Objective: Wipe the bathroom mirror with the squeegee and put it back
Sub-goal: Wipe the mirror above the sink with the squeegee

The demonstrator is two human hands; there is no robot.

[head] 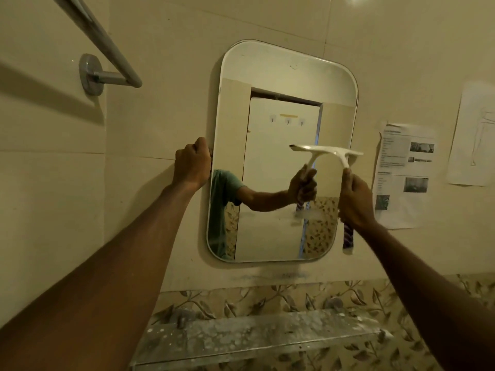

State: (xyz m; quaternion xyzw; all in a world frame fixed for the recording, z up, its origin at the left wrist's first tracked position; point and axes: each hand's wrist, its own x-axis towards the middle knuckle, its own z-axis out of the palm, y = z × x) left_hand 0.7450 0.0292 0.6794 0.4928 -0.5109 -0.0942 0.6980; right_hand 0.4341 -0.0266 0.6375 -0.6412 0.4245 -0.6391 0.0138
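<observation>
A rounded rectangular mirror (267, 76) hangs on the beige tiled wall. My right hand (355, 198) grips the handle of a white squeegee (329, 151); its blade lies roughly level across the mirror's right half at mid height. The handle's striped lower end sticks out below my fist. My left hand (192, 163) is curled around the mirror's left edge at mid height. The glass reflects my arm, the squeegee and a door behind me. A hazy smear shows on the lower right of the glass.
A chrome towel bar (107, 49) juts from the wall at upper left. Printed papers (404, 172) are stuck to the wall right of the mirror. Below it, a dusty glass shelf (241, 341) runs along a leaf-patterned tile band.
</observation>
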